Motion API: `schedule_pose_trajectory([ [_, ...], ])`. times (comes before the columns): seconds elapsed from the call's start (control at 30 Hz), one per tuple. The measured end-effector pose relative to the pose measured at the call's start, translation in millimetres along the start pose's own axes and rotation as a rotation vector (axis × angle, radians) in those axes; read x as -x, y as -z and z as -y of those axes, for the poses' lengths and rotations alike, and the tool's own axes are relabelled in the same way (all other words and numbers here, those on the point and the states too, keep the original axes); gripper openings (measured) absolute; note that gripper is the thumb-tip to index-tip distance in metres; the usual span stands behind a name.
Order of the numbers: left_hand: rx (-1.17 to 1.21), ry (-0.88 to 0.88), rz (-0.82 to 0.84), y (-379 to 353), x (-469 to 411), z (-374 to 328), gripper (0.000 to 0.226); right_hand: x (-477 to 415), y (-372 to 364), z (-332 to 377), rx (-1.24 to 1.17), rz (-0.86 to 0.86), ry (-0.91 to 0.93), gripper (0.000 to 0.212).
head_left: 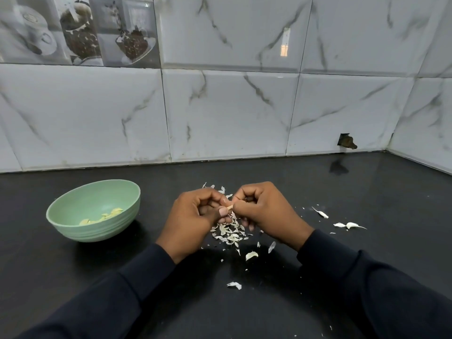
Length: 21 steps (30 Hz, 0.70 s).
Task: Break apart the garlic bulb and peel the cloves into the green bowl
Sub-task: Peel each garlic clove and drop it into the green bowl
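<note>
Clove: one small pale garlic clove [229, 207], held above the counter [367, 192] midway between its left and right edges.
Left hand: left hand [193, 216] has its fingers curled, with thumb and fingertips pinching the clove from the left.
Right hand: right hand [266, 211] has its fingers curled and pinches the same clove from the right.
Green bowl: green bowl [105, 228] stands upright toward the counter's left edge, well apart from both hands.
Bowl contents: several peeled cloves [107, 215], pale yellow, lie on the bottom.
Peel scraps: peel scraps [230, 234], white, are heaped directly beneath the hands and scattered toward the front edge.
Loose cloves: two unpeeled cloves [352, 225] lie right of the right hand.
Wall: marble-pattern tiled wall [232, 113] meets the counter's back edge.
</note>
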<state>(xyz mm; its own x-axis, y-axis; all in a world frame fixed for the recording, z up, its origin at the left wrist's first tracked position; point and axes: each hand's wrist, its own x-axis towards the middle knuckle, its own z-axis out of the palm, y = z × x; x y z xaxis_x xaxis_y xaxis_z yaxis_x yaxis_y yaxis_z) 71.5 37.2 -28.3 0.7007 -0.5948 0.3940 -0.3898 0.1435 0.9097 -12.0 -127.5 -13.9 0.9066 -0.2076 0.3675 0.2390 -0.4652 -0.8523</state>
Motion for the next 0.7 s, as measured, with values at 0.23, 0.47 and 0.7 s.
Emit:
schedule_pose_trajectory([
  [0.23, 0.28, 0.117, -0.026, -0.7, 0.5, -0.1, 0.021, -2.9, -5.3, -0.8, -0.168, -0.036, -0.044, 0.018],
  [0.47, 0.06, 0.035, -0.121, -8.3, 2.4, 4.1, 0.006, -2.8, -10.9, -5.1, -0.269, -0.098, -0.097, 0.017],
  [0.7, 0.177, 0.083, -0.13, -10.5, 4.1, -2.0, 0.008, -1.5, -13.4, -5.3, -0.262, -0.1, -0.094, 0.02],
])
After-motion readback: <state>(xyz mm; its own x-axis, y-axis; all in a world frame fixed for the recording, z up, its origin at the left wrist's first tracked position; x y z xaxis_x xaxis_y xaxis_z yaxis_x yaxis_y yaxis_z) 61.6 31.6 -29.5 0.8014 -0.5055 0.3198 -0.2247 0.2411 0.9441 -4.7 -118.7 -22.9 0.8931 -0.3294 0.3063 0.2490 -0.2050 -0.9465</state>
